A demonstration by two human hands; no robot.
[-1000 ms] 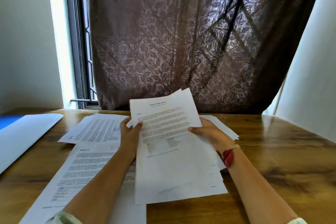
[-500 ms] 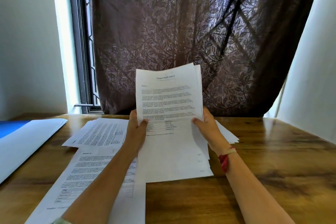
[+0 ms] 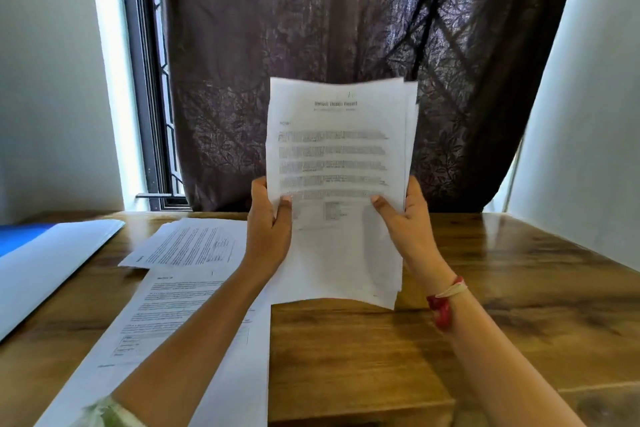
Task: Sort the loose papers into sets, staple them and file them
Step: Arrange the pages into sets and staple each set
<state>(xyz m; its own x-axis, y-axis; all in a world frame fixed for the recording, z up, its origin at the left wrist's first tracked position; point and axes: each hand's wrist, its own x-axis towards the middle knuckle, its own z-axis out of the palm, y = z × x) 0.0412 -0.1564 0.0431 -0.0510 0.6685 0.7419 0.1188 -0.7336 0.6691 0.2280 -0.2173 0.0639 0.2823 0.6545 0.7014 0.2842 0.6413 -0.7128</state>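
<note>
A stack of printed white sheets (image 3: 337,163) stands upright above the wooden table (image 3: 381,350), its lower edge just over the tabletop. My left hand (image 3: 268,229) grips its left edge, thumb on the front page. My right hand (image 3: 405,222) grips the right edge the same way. Two more sets of printed pages lie flat on the table to the left: one (image 3: 188,246) farther back, one (image 3: 162,319) nearer me, partly under my left forearm. The text on the held sheets is blurred.
A white folder (image 3: 45,263) over a blue one (image 3: 19,236) lies at the table's left edge. A dark patterned curtain (image 3: 329,28) and a window frame (image 3: 145,80) stand behind the table. A white wall closes the right side.
Both hands lifted the stack from lying tilted on the table to upright, and the sheets have been gathered closer together. The loose sheets behind my right hand are gone from the table.
</note>
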